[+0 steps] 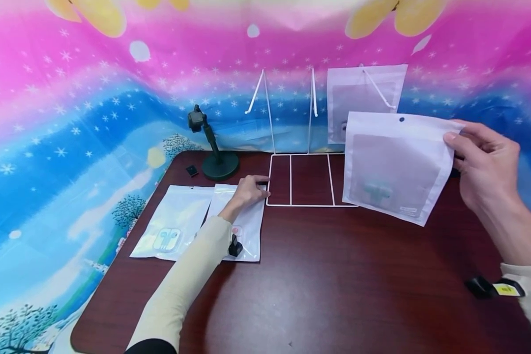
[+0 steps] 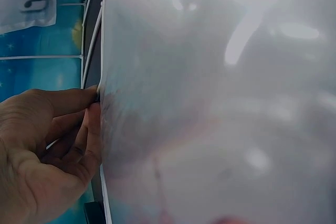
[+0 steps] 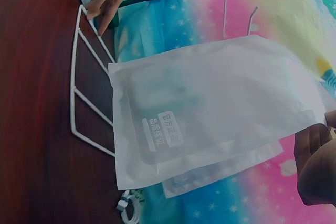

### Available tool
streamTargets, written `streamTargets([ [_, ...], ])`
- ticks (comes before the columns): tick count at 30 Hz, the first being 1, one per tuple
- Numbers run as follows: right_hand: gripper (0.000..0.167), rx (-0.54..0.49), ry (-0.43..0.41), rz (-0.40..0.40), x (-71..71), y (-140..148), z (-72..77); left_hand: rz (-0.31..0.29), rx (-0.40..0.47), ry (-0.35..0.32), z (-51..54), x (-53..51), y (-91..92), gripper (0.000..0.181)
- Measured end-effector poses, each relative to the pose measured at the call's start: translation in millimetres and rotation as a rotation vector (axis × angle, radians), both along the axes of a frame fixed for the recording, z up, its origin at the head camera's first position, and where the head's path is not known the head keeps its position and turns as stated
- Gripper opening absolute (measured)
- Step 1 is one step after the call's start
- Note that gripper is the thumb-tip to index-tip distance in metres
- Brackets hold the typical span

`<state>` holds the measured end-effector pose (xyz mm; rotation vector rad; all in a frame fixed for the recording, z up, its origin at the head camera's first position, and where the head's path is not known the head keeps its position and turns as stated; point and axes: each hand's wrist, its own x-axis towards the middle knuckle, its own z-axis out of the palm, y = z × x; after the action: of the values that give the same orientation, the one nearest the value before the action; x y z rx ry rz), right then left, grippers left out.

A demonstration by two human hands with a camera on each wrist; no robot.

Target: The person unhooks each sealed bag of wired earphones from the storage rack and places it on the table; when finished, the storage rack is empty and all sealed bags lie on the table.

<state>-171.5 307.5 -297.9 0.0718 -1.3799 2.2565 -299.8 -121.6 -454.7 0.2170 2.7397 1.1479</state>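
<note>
My right hand (image 1: 491,157) pinches the top right corner of a white zip pouch (image 1: 398,162) with a hang hole in its top edge. Something pale green shows faintly through it. That pouch is in front of the right hook of a white wire display rack (image 1: 311,205), where another white pouch (image 1: 367,76) hangs. At the rack's left side, my left hand (image 1: 248,191) holds the wire frame between thumb and fingers. Below that hand lies a pouch (image 1: 250,246), partly hidden by my sleeve. Beside it lies a pouch (image 1: 181,211) with an earphone picture.
A dark stand (image 1: 220,164) with a jointed arm stands at the back left, near a small black square (image 1: 191,170). Two bare hooks (image 1: 255,91) rise from the rack. A coiled white cable (image 3: 128,208) lies beyond the held pouch. Patterned cloth (image 1: 93,108) encloses the table (image 1: 318,295).
</note>
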Motion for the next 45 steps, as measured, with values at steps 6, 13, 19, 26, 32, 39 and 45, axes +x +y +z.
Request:
streamTargets([
  [6, 0.025, 0.025, -0.054, 0.004, 5.4, 12, -22.8, 0.002, -0.008, 0.016, -0.2, 0.5, 0.6, 0.051],
  [13, 0.023, 0.066, -0.248, 0.037, 3.4, 40, -55.0, 0.003, 0.005, 0.007, 0.1, 0.9, 0.6, 0.051],
  [19, 0.021, 0.155, -0.413, 0.034, -11.5, 65, -79.3, 0.007, -0.001, 0.018, -0.8, 1.4, 1.0, 0.051],
  [26, 0.059, 0.550, -0.671, -0.013, -32.3, 85, -114.5, 0.011, -0.006, 0.026, 0.0, 1.8, 2.7, 0.051],
  [32, 0.065, 0.761, -0.767, -0.003, -45.5, 95, -141.4, 0.021, -0.009, 0.018, -0.7, 2.2, 2.6, 0.050],
  [39, 0.072, 0.815, -0.762, 0.075, -48.8, 98, -154.1, 0.017, -0.005, 0.015, -0.6, 1.4, 2.5, 0.050],
  [45, 0.068, 0.861, -0.750, 0.103, -49.4, 96, -158.6, 0.015, 0.000, 0.019, -0.3, 2.0, 1.9, 0.050],
])
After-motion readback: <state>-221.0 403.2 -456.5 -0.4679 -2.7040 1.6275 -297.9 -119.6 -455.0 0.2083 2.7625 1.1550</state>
